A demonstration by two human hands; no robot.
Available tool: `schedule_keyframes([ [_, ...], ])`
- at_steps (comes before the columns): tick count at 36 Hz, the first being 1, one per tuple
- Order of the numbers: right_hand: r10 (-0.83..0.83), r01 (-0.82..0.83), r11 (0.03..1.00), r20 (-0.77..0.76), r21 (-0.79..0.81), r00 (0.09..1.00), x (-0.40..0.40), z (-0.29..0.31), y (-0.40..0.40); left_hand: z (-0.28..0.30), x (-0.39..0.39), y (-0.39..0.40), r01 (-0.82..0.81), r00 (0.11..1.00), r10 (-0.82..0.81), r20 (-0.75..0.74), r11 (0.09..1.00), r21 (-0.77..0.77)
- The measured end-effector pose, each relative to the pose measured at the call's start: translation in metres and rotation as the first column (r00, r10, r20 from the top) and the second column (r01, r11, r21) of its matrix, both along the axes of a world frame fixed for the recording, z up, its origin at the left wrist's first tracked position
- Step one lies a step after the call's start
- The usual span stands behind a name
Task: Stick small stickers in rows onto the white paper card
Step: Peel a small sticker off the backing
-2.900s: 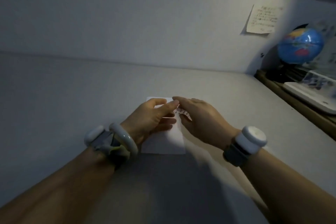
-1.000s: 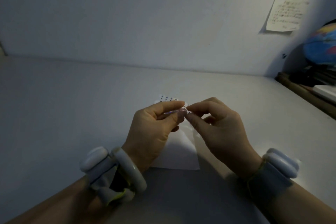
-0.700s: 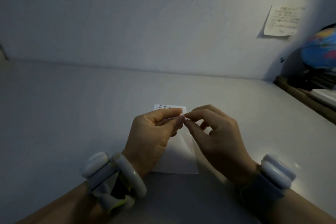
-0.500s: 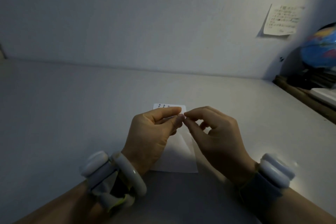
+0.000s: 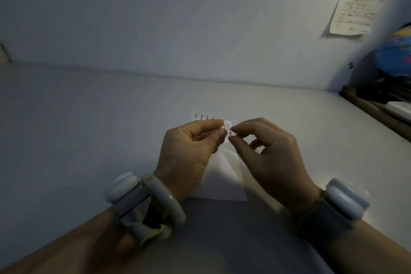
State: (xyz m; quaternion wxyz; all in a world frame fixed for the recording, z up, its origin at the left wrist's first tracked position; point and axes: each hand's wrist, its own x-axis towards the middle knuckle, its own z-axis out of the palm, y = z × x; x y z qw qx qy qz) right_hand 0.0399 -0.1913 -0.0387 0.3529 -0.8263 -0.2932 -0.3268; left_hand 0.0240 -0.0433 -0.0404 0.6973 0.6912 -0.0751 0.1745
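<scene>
Head view: my left hand (image 5: 189, 151) pinches a small sticker strip (image 5: 227, 128) between thumb and curled fingers, held up over the white paper card (image 5: 222, 176). My right hand (image 5: 271, 153) sits just beside it, thumb and forefinger curled and nearly closed at the strip's edge; whether they grip a sticker I cannot tell, it is too small and dim. The card lies flat on the white desk (image 5: 89, 129) under both hands, with small stickers (image 5: 203, 117) in rows along its far edge. A globe (image 5: 395, 55) stands far right, and paper notes (image 5: 353, 16) hang on the wall.
</scene>
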Motion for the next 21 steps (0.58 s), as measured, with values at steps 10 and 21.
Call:
schedule_keyframes([
  [10, -0.057, 0.057, 0.997, 0.006, -0.049, 0.998, -0.0003, 0.0006, 0.0004, -0.0036, 0.0019, -0.0013, -0.050, 0.998, 0.043, 0.055, 0.990, 0.134],
  [21, -0.037, 0.045, 0.998, -0.219, 0.033, 0.975, -0.0027, 0.0021, 0.0071, -0.0038, 0.0023, -0.0027, 0.008, 0.998, -0.010, -0.062, 1.000, -0.029],
])
